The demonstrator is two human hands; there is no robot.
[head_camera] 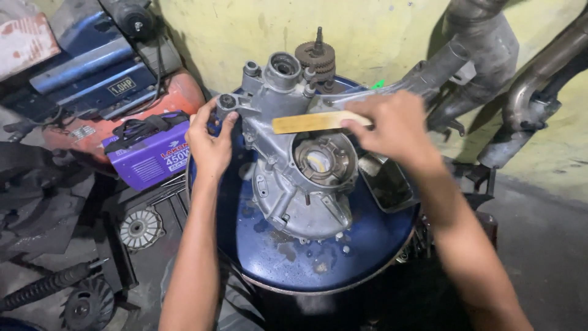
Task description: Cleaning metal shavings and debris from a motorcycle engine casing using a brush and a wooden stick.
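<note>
On a blue drum [343, 263], hands are working an engine case [300, 178].
Left hand [211, 144] is gripping its corner; right hand [392, 125] is pinching a wooden stick [306, 122] over it.

A yellowish wall [245, 24] is standing behind, stained and dimly lit. Grey exhaust pipes [490, 55] are leaning against it at right. A dark concrete floor [545, 245] is showing below. At left, a red compressor [122, 79] and a purple box [150, 153] are sitting among clutter.

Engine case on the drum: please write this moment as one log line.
left hand: grips engine case edge | right hand: holds flat yellow stick over case | support: blue drum
</note>
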